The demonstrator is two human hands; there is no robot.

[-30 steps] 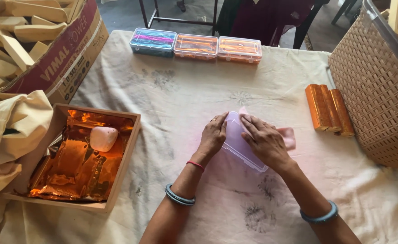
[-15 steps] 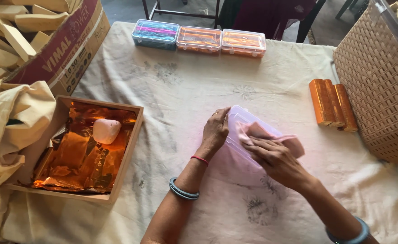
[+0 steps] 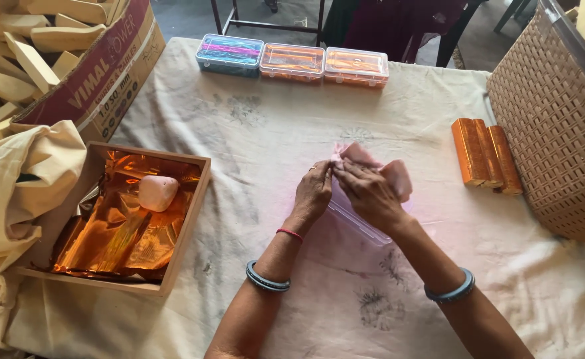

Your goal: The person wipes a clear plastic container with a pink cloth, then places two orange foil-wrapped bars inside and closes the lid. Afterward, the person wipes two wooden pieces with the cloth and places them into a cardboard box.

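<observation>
Both hands meet over a clear plastic box (image 3: 361, 221) lying on the cloth-covered table (image 3: 272, 133). My left hand (image 3: 315, 191) and my right hand (image 3: 367, 191) pinch a pink sheet of wrapping (image 3: 398, 176) at its upper edge, above the box. The sheet is bunched up between the fingers. Both wrists wear blue-grey bangles.
A wooden tray (image 3: 179, 246) at the left holds orange foil (image 3: 119, 229) and a pink block (image 3: 157, 192). Three foil-wrapped orange bars (image 3: 485, 159) lie at the right beside a woven basket (image 3: 558, 133). Three filled clear boxes (image 3: 292, 61) line the far edge. A cardboard carton (image 3: 86, 73) of wooden pieces stands far left.
The hands have lifted the pink sheet off the box and gathered it between the fingertips. The view has shifted slightly down.
</observation>
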